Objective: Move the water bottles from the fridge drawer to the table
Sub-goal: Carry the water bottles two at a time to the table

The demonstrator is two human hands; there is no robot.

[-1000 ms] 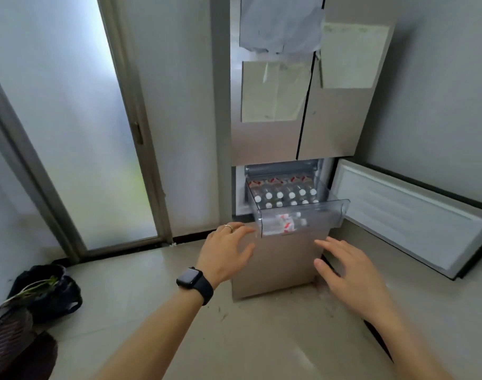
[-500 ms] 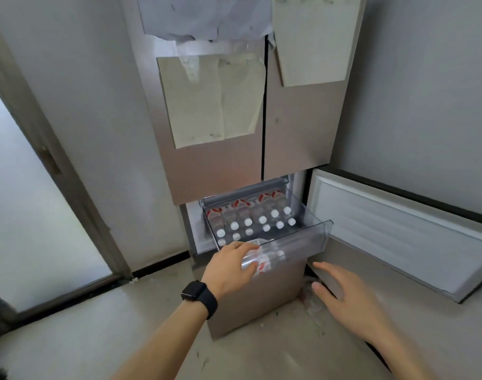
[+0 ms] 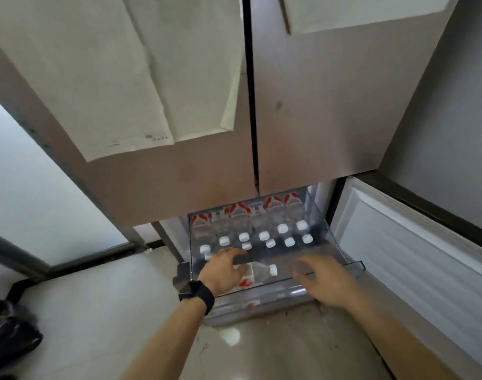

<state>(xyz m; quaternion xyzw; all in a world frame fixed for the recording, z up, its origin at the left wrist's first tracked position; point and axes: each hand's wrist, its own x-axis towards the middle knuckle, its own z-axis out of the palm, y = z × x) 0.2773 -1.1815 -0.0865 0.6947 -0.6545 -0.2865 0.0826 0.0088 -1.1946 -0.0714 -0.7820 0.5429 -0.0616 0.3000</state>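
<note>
1. A grey wall point(image 3: 453, 105) is standing right of the fridge point(image 3: 316, 119).
2. A frosted glass door point(image 3: 28, 187) is letting in daylight left of the fridge.
3. A glossy tiled floor point(image 3: 97, 311) is reflecting a light spot before the fridge.
4. A black bag point(image 3: 9, 333) is lying well left of the fridge.
5. Paper sheets point(image 3: 110, 78) are hanging on the fridge front.

The person is wearing a black smartwatch point(image 3: 191, 290) with a dark, square face and a broad black strap on the left wrist. A thin, pale ring point(image 3: 227, 250) (too blurred for detail) is sitting on a finger of the left hand point(image 3: 223, 272). Both forearms and the right hand point(image 3: 324, 281) are showing bare.
</note>
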